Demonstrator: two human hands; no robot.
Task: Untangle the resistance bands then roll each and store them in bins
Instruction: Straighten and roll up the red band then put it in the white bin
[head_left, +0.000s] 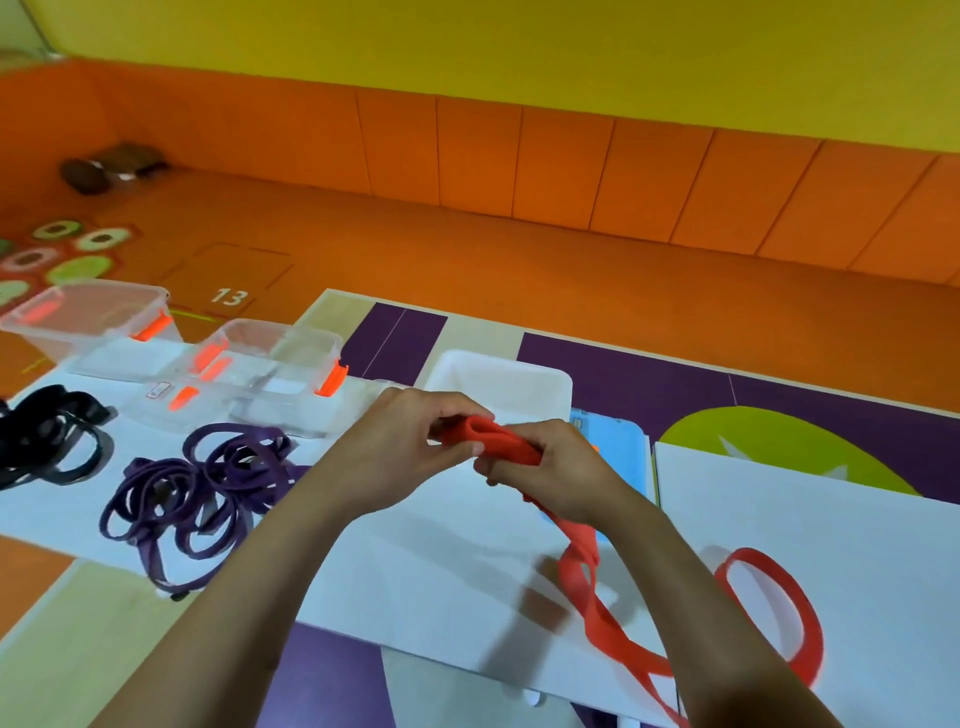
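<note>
red band (511, 444), partly rolled, is gripped between both hands above the white surface (426, 561): left hand (410, 449) pinches the roll's end, right hand (550, 473) is closed around it. its loose tail trails down to the right. purple bands (202, 488) and black bands (47, 436) lie tangled at left, near clear bins (270, 374) and a white bin (501, 384).

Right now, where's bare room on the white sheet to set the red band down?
Freest patch: the white sheet at right, beyond the red band loop. Another bare strip lies under the forearms, between the purple bands and the red tail. The left is crowded: black bands, purple bands, clear bins.
</note>
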